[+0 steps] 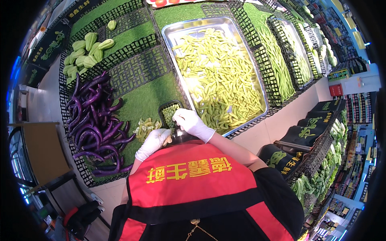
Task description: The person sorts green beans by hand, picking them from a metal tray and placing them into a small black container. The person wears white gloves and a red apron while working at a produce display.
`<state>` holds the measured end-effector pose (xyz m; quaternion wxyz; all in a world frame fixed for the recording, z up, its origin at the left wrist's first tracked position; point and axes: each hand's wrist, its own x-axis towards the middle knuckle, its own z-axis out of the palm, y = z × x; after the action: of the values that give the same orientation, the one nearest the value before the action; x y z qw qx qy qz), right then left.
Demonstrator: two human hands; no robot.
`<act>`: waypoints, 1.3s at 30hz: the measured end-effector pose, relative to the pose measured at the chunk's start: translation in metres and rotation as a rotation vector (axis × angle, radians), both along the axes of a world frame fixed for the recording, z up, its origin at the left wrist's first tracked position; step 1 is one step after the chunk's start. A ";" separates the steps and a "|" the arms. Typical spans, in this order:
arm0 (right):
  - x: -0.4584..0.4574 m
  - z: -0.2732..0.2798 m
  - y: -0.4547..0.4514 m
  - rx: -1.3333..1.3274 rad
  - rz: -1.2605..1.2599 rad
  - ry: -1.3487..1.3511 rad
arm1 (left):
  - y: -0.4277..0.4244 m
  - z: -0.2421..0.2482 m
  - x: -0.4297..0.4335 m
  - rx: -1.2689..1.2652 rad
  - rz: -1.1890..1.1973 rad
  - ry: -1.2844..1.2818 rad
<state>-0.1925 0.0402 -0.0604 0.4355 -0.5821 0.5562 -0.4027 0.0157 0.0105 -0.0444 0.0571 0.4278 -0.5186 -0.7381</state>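
My left hand [153, 142], in a white glove, has its fingers drawn together around what looks like a small green soybean pod [172, 130]. Bare skin shows at some of its fingertips. Just to the right, my gloved right hand [191, 123] bends its fingers over the near edge of a small black tray [161, 113]. Shelled green beans [170, 112] fill that tray. Whether the right fingers pinch anything is hidden. Beside my left hand, a little heap of emptied pods [146, 128] lies on green artificial turf [132, 104].
A large steel tray [208, 20] of green soybean pods [221, 81] lies ahead to the right. Purple eggplants [99, 120] and chayotes [86, 55] occupy the left. Black lattice dividers [156, 18] separate the sections. Long beans [276, 60] lie farther right. A person's legs [84, 215] show at lower left.
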 end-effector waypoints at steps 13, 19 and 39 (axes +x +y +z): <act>-0.005 0.021 -0.020 0.563 0.150 -0.295 | -0.021 -0.016 -0.025 0.057 0.073 -0.070; -0.010 0.023 -0.027 0.626 0.265 -0.141 | -0.017 -0.023 -0.027 0.149 0.149 0.118; -0.008 0.002 -0.031 0.635 0.440 -0.224 | -0.015 -0.020 -0.010 -0.227 -0.091 -0.039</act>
<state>-0.2001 0.0090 -0.0587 0.7275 -0.4763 0.4641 -0.1688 0.0056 -0.0044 -0.0641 0.0617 0.4090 -0.6188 -0.6679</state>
